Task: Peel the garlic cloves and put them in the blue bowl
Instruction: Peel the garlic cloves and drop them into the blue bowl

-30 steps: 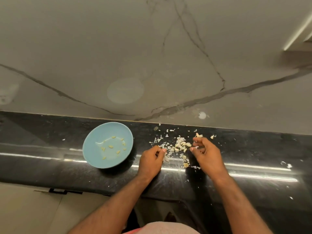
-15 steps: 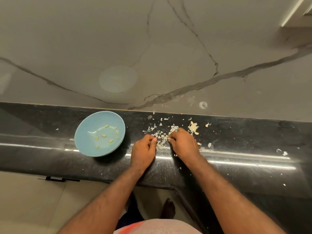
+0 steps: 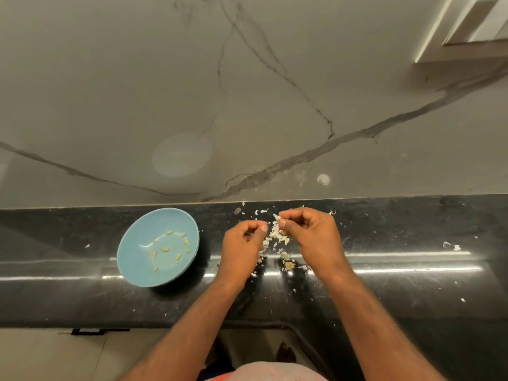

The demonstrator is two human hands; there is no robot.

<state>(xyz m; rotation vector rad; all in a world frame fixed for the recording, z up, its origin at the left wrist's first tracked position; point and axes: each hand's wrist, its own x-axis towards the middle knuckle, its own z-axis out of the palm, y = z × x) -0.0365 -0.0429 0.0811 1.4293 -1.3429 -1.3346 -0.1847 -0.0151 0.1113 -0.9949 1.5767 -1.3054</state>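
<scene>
1. The counter (image 3: 398, 284) is black and glossy, with a marble wall (image 3: 247, 105) along its back edge.
2. The bowl (image 3: 129, 259) stands on the left part of the counter, about midway between the back and front edges. It is upright and well apart from both hands.
3. Some ten peeled cloves (image 3: 165, 248) lie loose in the bottom of the bowl, not touching one another.
4. The left hand (image 3: 242, 248) is to the right of the bowl, above the middle of the counter. Its fingers are curled and the thumb tip lies against the forefinger. Whether anything is held between them I cannot tell.
5. The right hand (image 3: 310, 237) is just beside the left, nearer the back edge. Its fingers are curled, and thumb and forefinger pinch a pale garlic piece (image 3: 276, 229) that hangs down from the fingertips. Whether that is clove or skin I cannot tell.
6. The two hands are close together but do not touch.
7. A heap of skins (image 3: 265, 244) lies on the counter between and under the hands. A yellowish bit (image 3: 288, 265) lies at its front side.
8. Stray flakes (image 3: 450, 246) lie toward the right end of the counter.
</scene>
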